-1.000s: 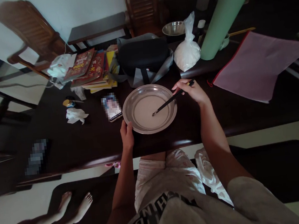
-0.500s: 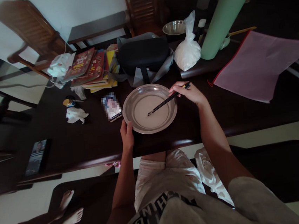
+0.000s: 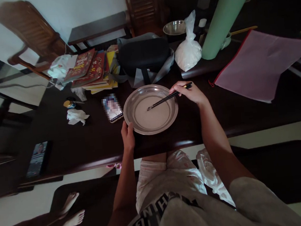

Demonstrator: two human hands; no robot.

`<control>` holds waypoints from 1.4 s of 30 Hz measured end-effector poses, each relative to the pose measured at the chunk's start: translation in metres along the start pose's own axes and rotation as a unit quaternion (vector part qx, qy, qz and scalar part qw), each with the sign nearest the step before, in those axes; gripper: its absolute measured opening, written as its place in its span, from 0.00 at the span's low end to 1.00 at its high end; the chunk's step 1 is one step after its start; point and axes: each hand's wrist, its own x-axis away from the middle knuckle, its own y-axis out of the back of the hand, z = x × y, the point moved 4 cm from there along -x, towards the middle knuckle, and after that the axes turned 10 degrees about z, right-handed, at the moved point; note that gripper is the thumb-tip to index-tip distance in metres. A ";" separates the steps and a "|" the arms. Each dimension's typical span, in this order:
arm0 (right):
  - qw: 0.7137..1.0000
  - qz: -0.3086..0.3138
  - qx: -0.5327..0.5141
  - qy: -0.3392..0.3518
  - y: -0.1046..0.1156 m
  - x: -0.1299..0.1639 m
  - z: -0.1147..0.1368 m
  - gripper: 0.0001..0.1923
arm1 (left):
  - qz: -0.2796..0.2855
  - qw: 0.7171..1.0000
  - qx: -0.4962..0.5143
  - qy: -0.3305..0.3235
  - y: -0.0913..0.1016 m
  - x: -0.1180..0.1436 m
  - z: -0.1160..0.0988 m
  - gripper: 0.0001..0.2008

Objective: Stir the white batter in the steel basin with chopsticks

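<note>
Stainless-steel basin (image 3: 129, 109) sits between our hands, already holding a pale, cloudy liquid (image 3: 152, 120). Our left hand (image 3: 128, 135) grips its near rim; our right hand (image 3: 190, 92) grasps black chopsticks (image 3: 163, 99), their tips at the liquid. Mixing seems underway; we cannot tell whether lumps remain. Beyond the right hand, a plastic bag of white powder (image 3: 188, 56) is still part-full, its neck gathered.
</note>
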 end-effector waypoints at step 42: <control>0.998 -0.057 -0.009 -0.001 0.009 0.002 0.001 0.19 | 0.005 1.000 0.017 0.001 -0.001 0.000 0.002 0.15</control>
